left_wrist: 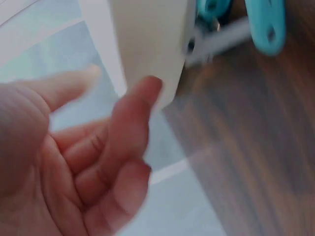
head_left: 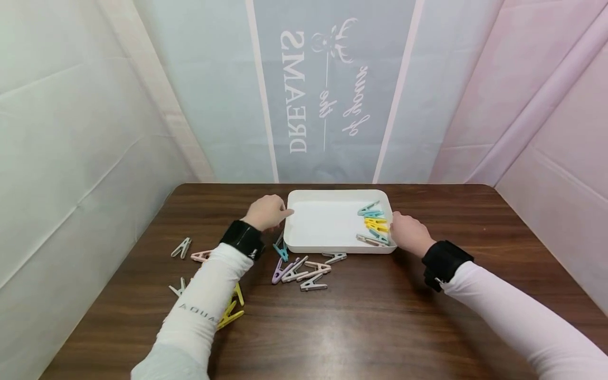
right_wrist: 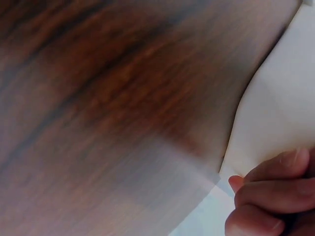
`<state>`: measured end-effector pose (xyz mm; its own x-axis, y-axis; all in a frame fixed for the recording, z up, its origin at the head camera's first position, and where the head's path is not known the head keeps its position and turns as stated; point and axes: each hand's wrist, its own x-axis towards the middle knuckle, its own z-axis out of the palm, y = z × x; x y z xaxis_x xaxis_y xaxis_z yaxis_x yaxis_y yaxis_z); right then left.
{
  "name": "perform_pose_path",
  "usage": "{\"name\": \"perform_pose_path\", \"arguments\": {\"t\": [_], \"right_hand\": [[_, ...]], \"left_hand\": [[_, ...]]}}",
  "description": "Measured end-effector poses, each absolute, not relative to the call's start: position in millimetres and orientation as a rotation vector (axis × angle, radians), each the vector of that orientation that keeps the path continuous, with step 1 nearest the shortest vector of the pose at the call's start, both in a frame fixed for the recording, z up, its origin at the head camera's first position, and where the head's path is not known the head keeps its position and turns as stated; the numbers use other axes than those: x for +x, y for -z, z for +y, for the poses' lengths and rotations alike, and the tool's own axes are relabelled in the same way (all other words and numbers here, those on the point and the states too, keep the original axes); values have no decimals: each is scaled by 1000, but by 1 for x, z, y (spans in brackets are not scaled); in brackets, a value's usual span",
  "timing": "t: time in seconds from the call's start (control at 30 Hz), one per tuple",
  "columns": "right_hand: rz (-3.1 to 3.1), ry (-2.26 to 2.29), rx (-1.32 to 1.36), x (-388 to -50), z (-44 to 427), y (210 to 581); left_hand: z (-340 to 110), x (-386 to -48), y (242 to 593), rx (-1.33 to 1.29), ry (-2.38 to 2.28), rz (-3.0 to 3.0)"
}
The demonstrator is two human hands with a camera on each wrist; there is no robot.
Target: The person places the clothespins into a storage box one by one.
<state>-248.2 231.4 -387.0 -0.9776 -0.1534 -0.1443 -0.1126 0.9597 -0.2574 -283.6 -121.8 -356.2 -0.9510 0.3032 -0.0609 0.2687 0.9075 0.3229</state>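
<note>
A shallow white tray (head_left: 328, 248) sits near the table's far edge, with several blue, yellow and pale clothespins (head_left: 375, 224) along its right side. My left hand (head_left: 268, 212) is at the tray's left rim, thumb toward it. In the left wrist view the thumb (left_wrist: 64, 88) and bent fingers (left_wrist: 130, 118) stand apart beside the tray's wall (left_wrist: 152, 44); contact cannot be made out. My right hand (head_left: 410, 232) grips the right rim, its curled fingers (right_wrist: 275, 191) against the outer wall (right_wrist: 280, 98). The right thumb is hidden.
A blue clothespin (head_left: 281, 249) lies against the tray's left side. In front are a purple clothespin (head_left: 280, 272) and several pale ones (head_left: 313, 283). Further left are a grey clothespin (head_left: 181, 248), a pink one (head_left: 200, 256) and yellow ones (head_left: 229, 316), partly behind the left forearm.
</note>
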Motion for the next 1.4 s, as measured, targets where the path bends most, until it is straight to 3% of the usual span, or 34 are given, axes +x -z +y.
{"name": "perform_pose_path", "arguments": {"t": [0.23, 0.47, 0.67, 1.4], "right_hand": [[2957, 387, -165, -248, 232, 390], [2933, 418, -115, -248, 231, 388], [2932, 399, -95, -248, 232, 389], [2923, 397, -80, -249, 230, 391]], "left_hand": [[-190, -248, 344, 557, -499, 3131], [-276, -214, 349, 296, -365, 3149], [-321, -200, 365, 87, -290, 3043], [-342, -200, 380, 81, -251, 2963]]}}
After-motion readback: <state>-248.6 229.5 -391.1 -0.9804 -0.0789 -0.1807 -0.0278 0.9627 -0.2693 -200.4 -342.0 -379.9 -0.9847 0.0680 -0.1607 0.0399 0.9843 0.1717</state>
